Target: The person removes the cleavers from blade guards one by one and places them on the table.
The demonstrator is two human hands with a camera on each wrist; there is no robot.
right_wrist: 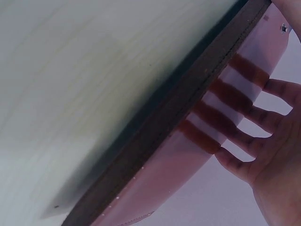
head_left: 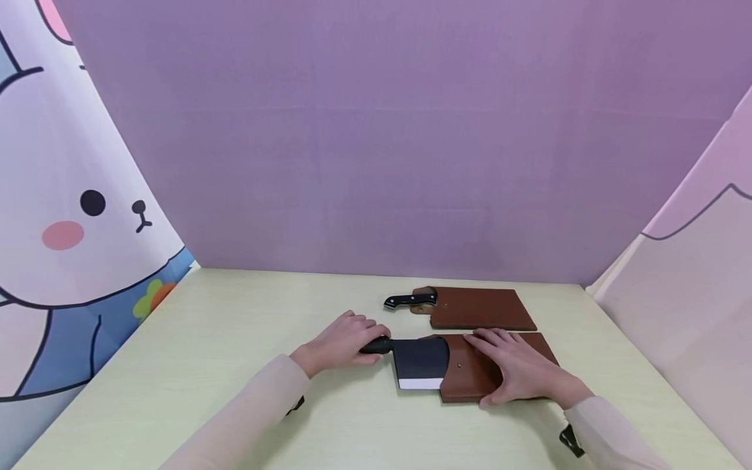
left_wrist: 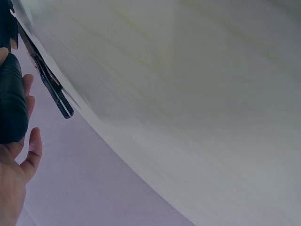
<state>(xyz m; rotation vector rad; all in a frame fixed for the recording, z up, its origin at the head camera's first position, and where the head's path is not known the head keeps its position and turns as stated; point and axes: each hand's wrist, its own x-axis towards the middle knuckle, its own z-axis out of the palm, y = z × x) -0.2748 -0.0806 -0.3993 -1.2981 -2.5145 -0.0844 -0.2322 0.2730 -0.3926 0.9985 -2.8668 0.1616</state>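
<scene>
Fingers (head_left: 378,331) of our left hand (head_left: 343,344) grip the black handle (head_left: 375,346) of a cleaver (head_left: 420,363), left of the brown cleaver sheath (head_left: 470,375) that partly covers the blade. Our right hand (head_left: 519,369) lies, fingers outstretched, on that sheath. Beyond it we see a brown knife sheath (head_left: 484,308) with a black-handled knife (head_left: 412,299); beneath it, the pale counter (head_left: 276,297).

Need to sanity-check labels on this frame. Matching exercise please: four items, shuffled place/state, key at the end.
1. Left hand
2. Right hand
3. Cleaver blade
4. Riveted knife handle

A. Partly inside the near sheath
B. Juts out of the far sheath
C. Grips the black cleaver handle
D. Rests on the near sheath

Pairs: 1-C, 2-D, 3-A, 4-B
</scene>
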